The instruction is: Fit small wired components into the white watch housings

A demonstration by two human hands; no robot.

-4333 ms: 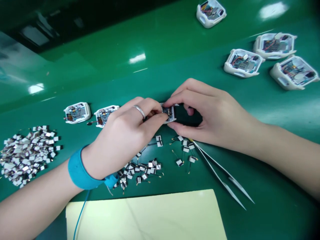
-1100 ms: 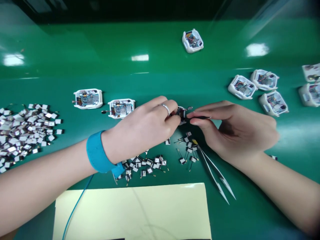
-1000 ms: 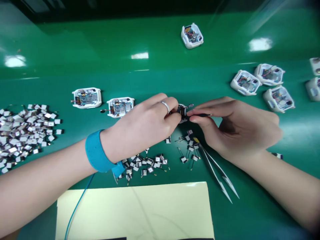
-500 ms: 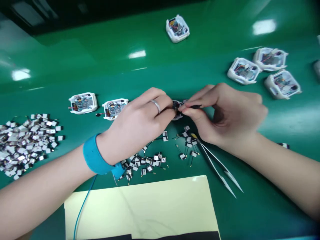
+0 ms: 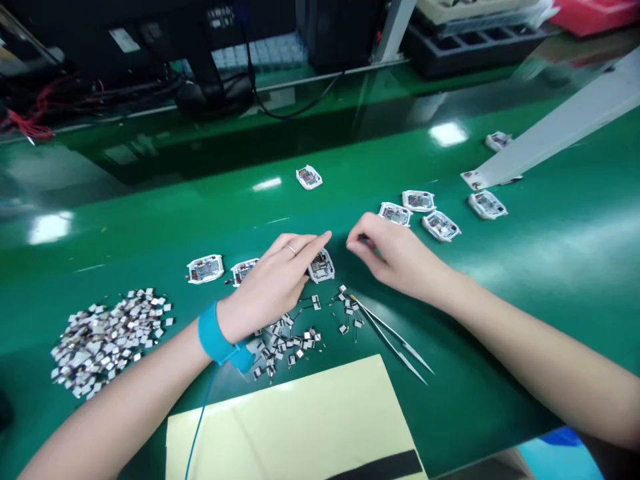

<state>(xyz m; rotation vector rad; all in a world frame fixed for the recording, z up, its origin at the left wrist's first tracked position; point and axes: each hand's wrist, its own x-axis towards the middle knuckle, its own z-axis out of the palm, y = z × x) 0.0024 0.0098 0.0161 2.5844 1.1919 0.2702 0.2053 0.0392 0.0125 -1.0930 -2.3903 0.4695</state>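
Observation:
My left hand [image 5: 273, 283] lies flat with its fingers stretched out, a ring on one finger and a blue wrist strap [image 5: 215, 337] around the wrist. Its fingers run beside a white smartwatch-like housing [image 5: 321, 266] with a circuit board inside, which lies on the green bench mat [image 5: 450, 320]. My right hand [image 5: 395, 257] hovers just right of that housing, fingertips curled together. Anything small between them is hard to make out. Pointed steel tweezers [image 5: 393, 340] lie below my right hand, untouched.
Small antenna pieces [image 5: 285, 343] lie scattered by my left wrist, and a pile of small silver components [image 5: 107, 340] lies further left. A cream sheet [image 5: 285, 427] lies at the front. Several more housings [image 5: 419, 201] stand beyond. Black equipment and cables [image 5: 200, 67] sit behind.
The view has tilted up and back, showing more of the bench. Both hands have drawn apart from the housing, which now lies on the mat. My left hand has flattened open.

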